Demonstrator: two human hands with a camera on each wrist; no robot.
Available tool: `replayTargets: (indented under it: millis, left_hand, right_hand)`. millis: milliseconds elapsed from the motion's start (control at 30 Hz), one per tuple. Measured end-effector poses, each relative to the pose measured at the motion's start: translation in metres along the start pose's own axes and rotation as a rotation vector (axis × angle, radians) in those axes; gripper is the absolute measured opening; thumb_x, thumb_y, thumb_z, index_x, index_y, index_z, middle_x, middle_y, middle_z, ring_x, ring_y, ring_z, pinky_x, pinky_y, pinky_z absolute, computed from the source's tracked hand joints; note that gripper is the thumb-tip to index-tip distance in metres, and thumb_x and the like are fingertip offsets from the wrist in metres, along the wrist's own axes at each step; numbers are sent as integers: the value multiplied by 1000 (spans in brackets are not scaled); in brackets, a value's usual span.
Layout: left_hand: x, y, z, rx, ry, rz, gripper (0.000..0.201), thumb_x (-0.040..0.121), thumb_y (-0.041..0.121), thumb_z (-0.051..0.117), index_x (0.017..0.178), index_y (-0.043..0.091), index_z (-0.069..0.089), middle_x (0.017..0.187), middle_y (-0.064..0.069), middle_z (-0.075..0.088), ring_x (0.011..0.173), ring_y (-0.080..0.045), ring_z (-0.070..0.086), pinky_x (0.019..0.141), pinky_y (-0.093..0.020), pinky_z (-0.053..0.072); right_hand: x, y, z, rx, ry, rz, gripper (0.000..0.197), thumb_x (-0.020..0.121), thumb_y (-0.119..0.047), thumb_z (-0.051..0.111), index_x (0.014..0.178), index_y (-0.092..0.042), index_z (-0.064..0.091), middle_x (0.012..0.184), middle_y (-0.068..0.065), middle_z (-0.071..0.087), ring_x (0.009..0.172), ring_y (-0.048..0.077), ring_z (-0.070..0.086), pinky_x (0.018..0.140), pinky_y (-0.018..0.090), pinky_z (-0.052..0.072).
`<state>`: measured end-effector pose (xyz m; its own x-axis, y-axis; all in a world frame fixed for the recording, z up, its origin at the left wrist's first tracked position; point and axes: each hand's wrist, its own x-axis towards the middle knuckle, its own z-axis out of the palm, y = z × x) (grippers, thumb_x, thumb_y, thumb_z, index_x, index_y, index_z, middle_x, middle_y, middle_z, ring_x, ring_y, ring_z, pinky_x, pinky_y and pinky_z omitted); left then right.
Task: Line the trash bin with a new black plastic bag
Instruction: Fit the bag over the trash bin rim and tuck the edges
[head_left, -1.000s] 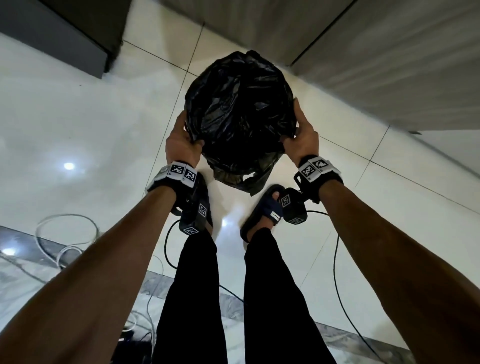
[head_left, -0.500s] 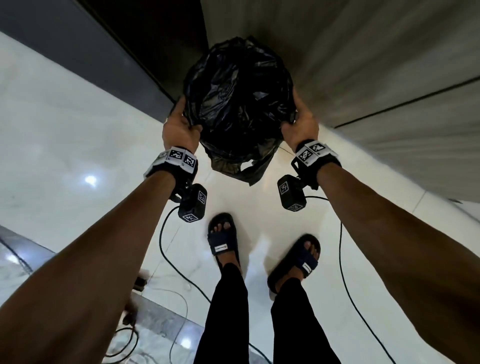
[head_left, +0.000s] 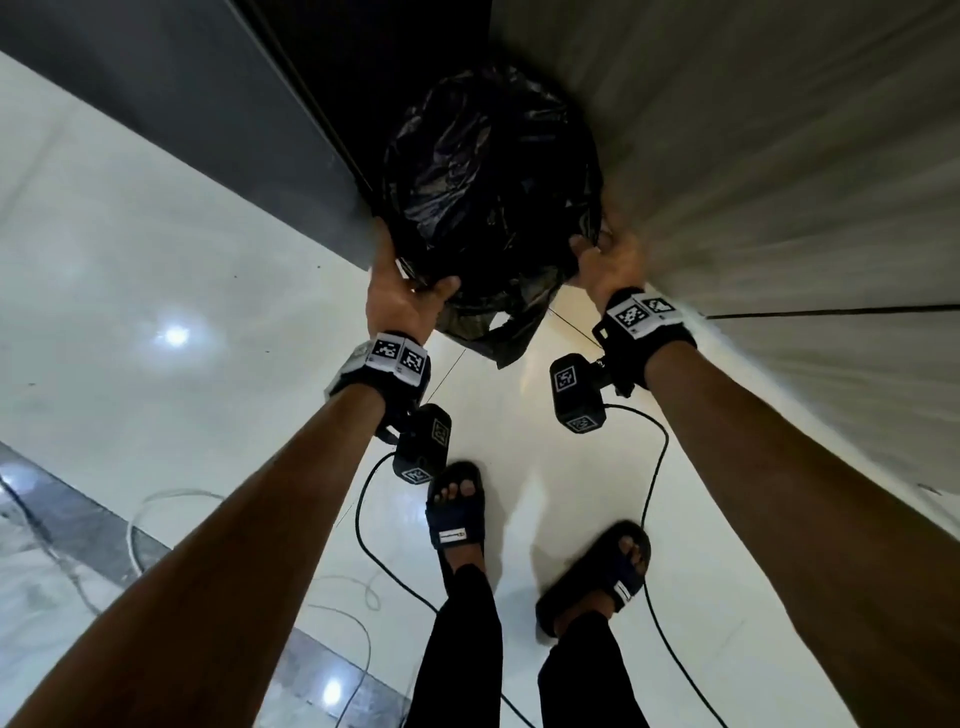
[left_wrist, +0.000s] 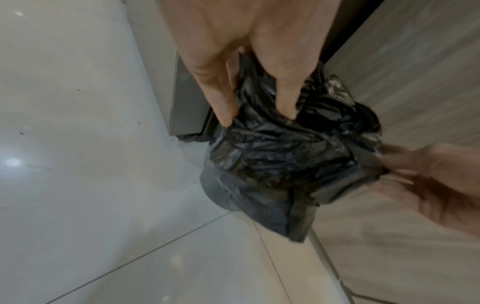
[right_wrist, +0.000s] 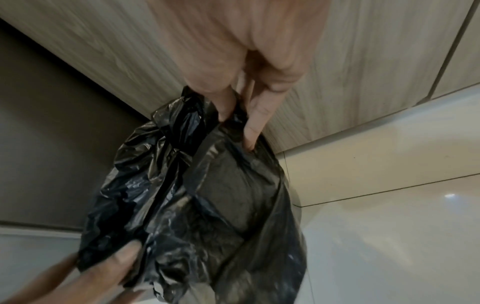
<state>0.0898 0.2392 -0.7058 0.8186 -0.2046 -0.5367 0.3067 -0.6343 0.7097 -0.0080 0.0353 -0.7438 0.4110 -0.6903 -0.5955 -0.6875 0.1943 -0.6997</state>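
A crumpled black plastic bag lines a small round grey bin, its edge folded over the rim and a loose flap hanging down. My left hand grips the bagged rim on the left, thumb outside and fingers pressed into the plastic. My right hand pinches the bagged rim on the right; its fingers curl over the edge. The bin sits low in the corner between a dark panel and a wood cabinet. I cannot tell whether it touches the floor.
A dark grey panel stands to the left of the bin and a wood-grain cabinet front to the right, with a dark gap between them. Black cables trail over the glossy white tiles. My sandalled feet stand just behind.
Both hands have carried the bagged bin forward, from over open tiles into the corner between dark panel and cabinet. My feet have stepped forward after it. Both grips are unchanged.
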Motion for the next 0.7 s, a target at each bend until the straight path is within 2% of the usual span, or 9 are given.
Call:
replayTargets:
  millis: [33,100,200,300,367,467,567,633,700]
  left_hand:
    - [-2,-4,3,-21,-24,-11,104,55,36,82,141,40,23,129,7,57,109,-23,63,97,-39,52]
    - [-1,-5,6,-8,-47,-26,114,57,35,84,144,42,10,129,3,58,112,-26,62,99,-45,50]
    - [4,1,5,39,-13,6,115,68,27,82,149,32,1,126,-6,61,116,-25,59,105,-34,44]
    - [13,6,-2,39,-32,66,111,73,21,79,150,24,-1,127,2,57,119,-11,52,102,-17,37]
    - [19,6,-3,32,-54,100,113,72,20,79,150,24,-2,130,7,52,125,-10,47,110,-22,35]
    - [27,10,-7,95,-96,112,115,72,21,79,149,23,-6,146,-1,42,135,-16,40,114,-26,30]
    - [30,15,-11,108,-147,131,115,73,21,78,149,19,-9,149,-3,39,138,-16,36,114,-24,28]
    - [23,17,-11,113,-174,107,113,75,20,77,149,19,-8,151,-2,35,138,-15,34,113,-21,25]
    - [9,18,-13,124,-198,81,113,74,20,78,149,23,-6,149,-2,37,136,-18,37,115,-27,28]
  right_hand:
    - [-20,-13,-3,64,-21,47,68,78,-26,64,139,-41,37,133,4,58,115,25,59,90,52,54]
    - [-36,-21,-3,194,-74,107,74,89,0,58,145,-39,30,137,6,54,113,22,58,76,42,58]
    - [-40,-26,2,265,-91,94,79,90,9,52,147,-39,25,138,7,54,112,21,59,74,41,58]
    - [-33,-26,6,274,-43,105,79,90,8,52,147,-39,24,138,7,55,98,15,62,81,45,58]
    - [-29,-26,8,298,-38,110,81,89,9,53,147,-39,24,139,7,54,90,11,63,84,50,56]
    - [-28,-32,8,312,-52,131,82,89,12,51,148,-38,23,139,7,54,105,22,61,87,54,54]
    - [-28,-37,4,308,-101,158,82,91,8,50,147,-43,20,142,6,51,120,28,55,86,52,54]
    - [-34,-33,-2,216,-122,148,78,93,-6,56,146,-46,16,143,5,50,120,29,56,87,46,54]
    - [-40,-28,-4,42,-123,93,74,91,-26,60,147,-46,17,143,4,51,122,30,56,100,47,48]
